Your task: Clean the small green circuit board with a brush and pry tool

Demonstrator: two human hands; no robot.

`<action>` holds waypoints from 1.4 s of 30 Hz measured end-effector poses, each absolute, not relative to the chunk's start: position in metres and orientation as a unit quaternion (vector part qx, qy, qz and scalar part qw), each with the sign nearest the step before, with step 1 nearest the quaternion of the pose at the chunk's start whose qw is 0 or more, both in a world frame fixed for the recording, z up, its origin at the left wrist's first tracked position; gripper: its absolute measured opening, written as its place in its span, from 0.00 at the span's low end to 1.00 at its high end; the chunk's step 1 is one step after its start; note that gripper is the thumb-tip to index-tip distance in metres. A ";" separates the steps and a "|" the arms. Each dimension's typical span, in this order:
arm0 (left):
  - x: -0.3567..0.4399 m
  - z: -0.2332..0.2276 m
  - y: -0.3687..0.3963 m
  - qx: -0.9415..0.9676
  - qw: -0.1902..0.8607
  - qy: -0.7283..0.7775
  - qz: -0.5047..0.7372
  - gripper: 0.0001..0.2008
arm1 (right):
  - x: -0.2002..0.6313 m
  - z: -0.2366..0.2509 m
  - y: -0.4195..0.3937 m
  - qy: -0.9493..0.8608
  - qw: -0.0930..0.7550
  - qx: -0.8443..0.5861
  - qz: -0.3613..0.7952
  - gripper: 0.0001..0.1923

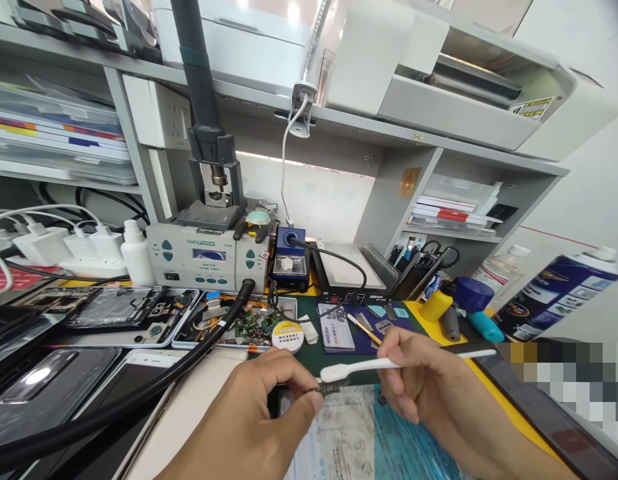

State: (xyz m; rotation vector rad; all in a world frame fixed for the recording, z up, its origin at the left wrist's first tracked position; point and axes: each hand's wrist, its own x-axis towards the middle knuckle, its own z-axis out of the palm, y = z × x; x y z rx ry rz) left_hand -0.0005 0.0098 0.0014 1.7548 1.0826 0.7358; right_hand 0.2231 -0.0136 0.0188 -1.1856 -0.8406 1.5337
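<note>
On the near left of the worktop (199, 407), several dark opened phones and glass panels (53, 387) are lying flat, and behind them a shallow metal tray of small green circuit parts and screws (239, 327) is sitting in front of the grey rework station with blue buttons (203, 257), whose thick black hose (153, 383) is curving toward the near left. Moving right, the left hand (253, 413) is coming in from the near edge with the palm turned down, thumb and forefinger pressed together in a pinching grip on a tiny dark component (325, 390), which is sitting just above the worn blue and grey work mat (369, 433) at near centre. Judging by the scene, the cleaning is under way rather than finished: the piece is being held up off the mat, not set down. Just right of it, the right hand (423, 380) is reaching in from the near right, fingers curled round the handle of a slim white plastic brush (389, 364), held like a pen, with its head touching or almost touching the component; I cannot tell whether the bristles are in contact. Farther back, a round white and yellow tin (287, 335) is resting near the tray, and at the far right a blue and white spray can (559, 293) is lying tilted.
</note>
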 end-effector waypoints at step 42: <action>-0.003 0.002 0.010 0.639 0.580 0.412 0.292 0.12 | 0.220 0.019 -0.013 -0.360 0.489 -0.440 0.662 0.08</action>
